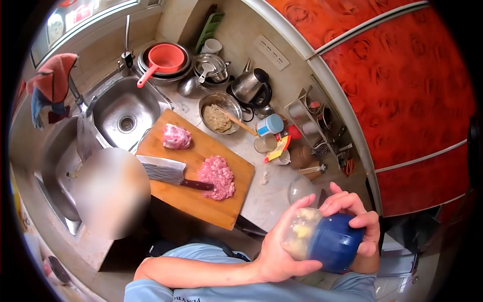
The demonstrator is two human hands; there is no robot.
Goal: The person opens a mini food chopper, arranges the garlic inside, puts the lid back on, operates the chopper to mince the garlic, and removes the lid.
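1. Around a kitchen corner, a pale countertop (266, 199) runs from a steel sink (108, 121) towards red floral cabinets (392, 85).
2. A wooden cutting board (236, 209) lies near the countertop's front edge, a meat chunk (176, 136) towards its far corner.
3. On the board, a cleaver (161, 169) reaches the left edge, its handle touching minced meat (217, 176).
4. Between the board's right edge and a transparent bowl (300, 189), a strip of countertop shows.
5. Right of the board's nearest corner, a blue-and-clear jar (336, 243) is held up; the left hand (279, 246) cups its clear end, showing pale-yellow pieces (302, 231), and the right hand's (362, 226) fingers curl around its blue end.
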